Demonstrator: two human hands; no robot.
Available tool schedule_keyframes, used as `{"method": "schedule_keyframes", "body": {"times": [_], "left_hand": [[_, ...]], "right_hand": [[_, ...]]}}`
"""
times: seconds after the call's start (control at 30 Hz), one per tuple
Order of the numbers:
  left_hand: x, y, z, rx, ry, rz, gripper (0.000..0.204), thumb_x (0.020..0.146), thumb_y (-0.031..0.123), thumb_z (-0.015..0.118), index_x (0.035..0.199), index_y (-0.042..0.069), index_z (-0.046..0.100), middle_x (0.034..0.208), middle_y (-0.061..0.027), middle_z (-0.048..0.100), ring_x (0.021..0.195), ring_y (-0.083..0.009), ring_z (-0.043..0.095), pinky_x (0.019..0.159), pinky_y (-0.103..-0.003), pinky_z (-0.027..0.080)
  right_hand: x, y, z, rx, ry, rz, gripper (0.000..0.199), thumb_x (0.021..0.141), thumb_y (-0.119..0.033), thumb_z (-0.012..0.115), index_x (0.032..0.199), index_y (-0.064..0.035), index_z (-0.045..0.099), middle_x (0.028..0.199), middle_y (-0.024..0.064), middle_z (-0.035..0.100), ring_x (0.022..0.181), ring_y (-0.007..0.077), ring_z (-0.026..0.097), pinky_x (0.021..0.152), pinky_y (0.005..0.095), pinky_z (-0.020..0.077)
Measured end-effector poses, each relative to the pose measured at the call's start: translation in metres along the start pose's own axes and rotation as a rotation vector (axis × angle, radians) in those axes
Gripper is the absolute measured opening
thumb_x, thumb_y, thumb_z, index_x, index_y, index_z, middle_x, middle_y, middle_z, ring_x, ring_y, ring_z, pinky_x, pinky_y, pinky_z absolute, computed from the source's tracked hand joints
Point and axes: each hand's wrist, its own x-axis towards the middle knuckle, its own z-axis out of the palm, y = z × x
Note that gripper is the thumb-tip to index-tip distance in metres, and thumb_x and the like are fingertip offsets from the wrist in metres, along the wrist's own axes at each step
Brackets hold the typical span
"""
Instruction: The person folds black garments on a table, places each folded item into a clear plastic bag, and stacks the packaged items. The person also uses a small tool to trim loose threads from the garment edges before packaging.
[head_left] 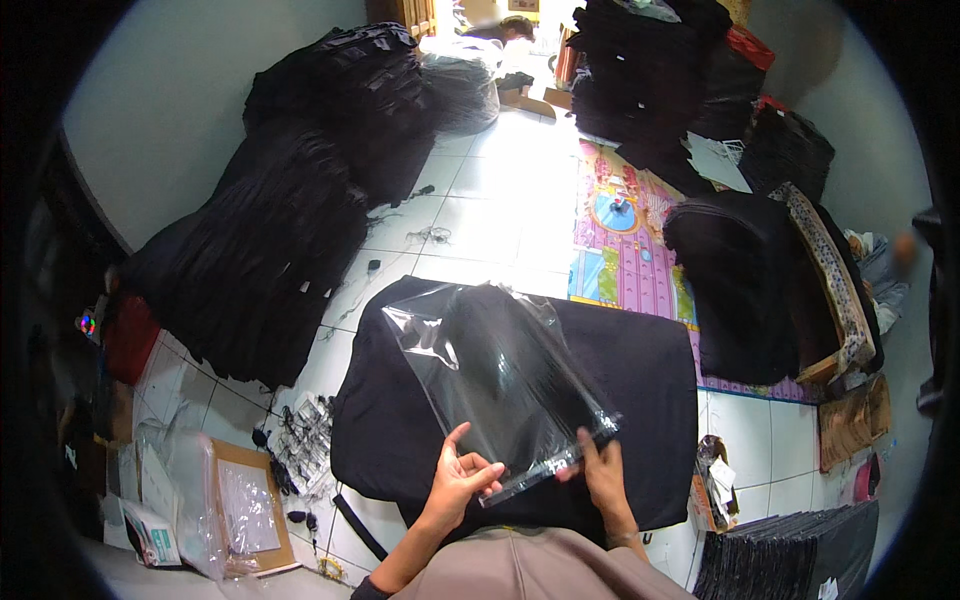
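A clear plastic bag (500, 390) lies slantwise over a black cloth-covered surface (645, 400) in front of me. Its glossy film catches the light, and a narrow strip runs along the near edge. I cannot tell whether anything black is inside it or only shows through from below. At that strip's left end is my left hand (460, 482), thumb raised and fingers apart, the fingertips beside the film. My right hand (603, 475) pinches the bag's near right corner, its fingers slightly blurred.
Tall stacks of black cloth stand at the left (270, 220) and far right (640, 80). A colourful mat (630, 260) lies beneath a black pile (740, 285). Cardboard with plastic sleeves (245, 500) is at lower left, black flat pieces (780, 555) at lower right. A person (515, 28) is far off.
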Motion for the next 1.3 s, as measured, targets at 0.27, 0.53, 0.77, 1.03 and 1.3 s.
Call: {"method": "schedule_keyframes", "body": {"times": [0.27,0.53,0.77,1.03,1.3], "left_hand": [[-0.017,-0.031,0.016,0.729,0.25,0.766,0.108,0.072,0.024,0.087,0.15,0.005,0.014,0.119,-0.0157,0.054,0.11,-0.0245,0.053,0.096,-0.041,0.043],[-0.003,-0.022,0.032,1.282,0.275,1.34,0.024,0.07,0.014,0.08,0.092,0.023,0.075,0.078,0.0126,0.062,0.077,-0.0075,0.054,0.089,-0.034,0.025],[-0.007,0.003,0.031,1.136,0.162,1.52,0.023,0.07,0.015,0.083,0.09,0.021,0.074,0.079,0.0097,0.055,0.072,-0.0108,0.051,0.07,-0.03,0.037],[-0.001,-0.009,0.036,1.224,0.074,1.574,0.016,0.078,0.017,0.076,0.094,0.019,0.074,0.076,0.0091,0.051,0.077,-0.0075,0.054,0.077,-0.027,0.039],[0.0,0.014,0.005,1.031,0.194,1.224,0.03,0.082,0.037,0.076,0.092,0.01,0.068,0.086,-0.0031,0.061,0.08,-0.0179,0.059,0.072,-0.036,0.046]], "right_hand": [[-0.002,0.018,-0.001,0.23,0.217,-0.188,0.046,0.094,-0.013,0.066,0.121,-0.0068,0.029,0.085,0.0088,0.052,0.058,0.0183,0.063,0.047,0.0322,0.0563],[0.012,0.027,0.012,0.027,0.246,-0.346,0.053,0.093,-0.008,0.064,0.132,0.0078,0.032,0.117,0.021,0.054,0.107,0.0251,0.053,0.098,0.0359,0.0409],[0.005,0.01,0.011,-0.819,-0.742,-0.943,0.034,0.086,0.002,0.056,0.12,-0.0004,0.058,0.127,0.0223,0.059,0.127,0.0339,0.052,0.108,0.0453,0.0413],[0.086,-0.001,0.087,-0.967,-0.077,-0.857,0.059,0.072,0.011,0.049,0.131,0.0169,0.044,0.14,0.0358,0.042,0.136,0.0478,0.035,0.117,0.0475,0.0273],[0.128,-0.022,0.154,-1.216,-0.388,-1.145,0.048,0.086,-0.011,0.054,0.134,-0.0047,0.051,0.124,0.0156,0.06,0.126,0.0296,0.051,0.105,0.0436,0.0391]]}}
